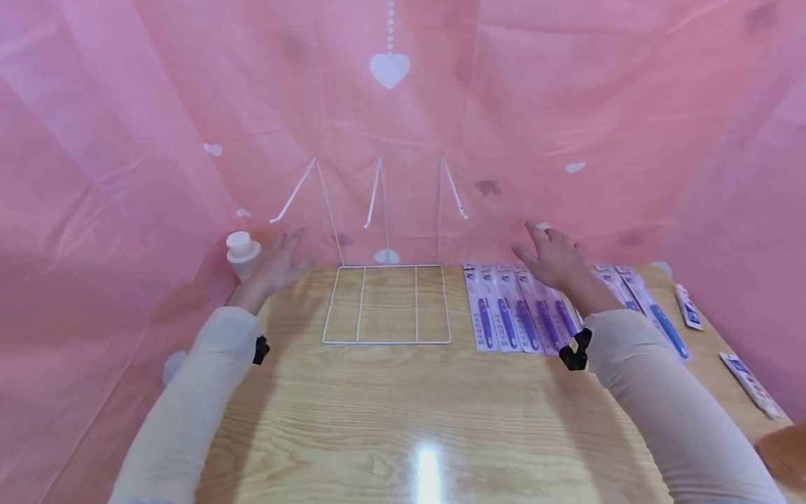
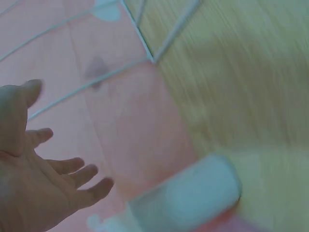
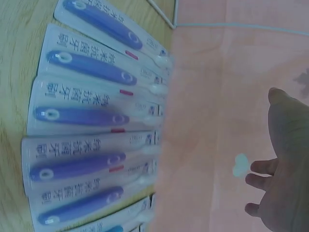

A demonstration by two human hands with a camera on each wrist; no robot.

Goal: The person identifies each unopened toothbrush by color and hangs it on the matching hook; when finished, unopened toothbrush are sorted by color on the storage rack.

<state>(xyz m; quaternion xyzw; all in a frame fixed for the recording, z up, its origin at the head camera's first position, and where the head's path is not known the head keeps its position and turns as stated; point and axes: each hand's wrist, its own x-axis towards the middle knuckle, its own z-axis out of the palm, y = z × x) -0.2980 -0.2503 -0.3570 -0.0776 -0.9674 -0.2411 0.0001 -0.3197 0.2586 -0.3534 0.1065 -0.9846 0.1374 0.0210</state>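
Note:
My left hand (image 1: 275, 264) is raised with its fingers spread, holding nothing. Beside it stands a white bottle (image 1: 243, 253) with a white cap; the left wrist view shows the bottle's body (image 2: 188, 195) near the fingertips, apart from them. My right hand (image 1: 557, 262), also empty with fingers extended, hovers above a row of packaged toothbrushes (image 1: 508, 323). In the right wrist view the toothbrush packs (image 3: 87, 113) overlap side by side, their handles purple. Between the hands a white wire rack (image 1: 387, 342) with three upright hooked arms stands on the table.
Blue-handled toothbrush packs (image 1: 661, 318) lie right of the purple ones, partly behind my right forearm. Two toothpaste tubes (image 1: 749, 383) rest near the table's right edge. Pink sheeting (image 1: 390, 119) walls the wooden table (image 1: 378, 413) at the back and sides. Something orange-brown shows at the lower right.

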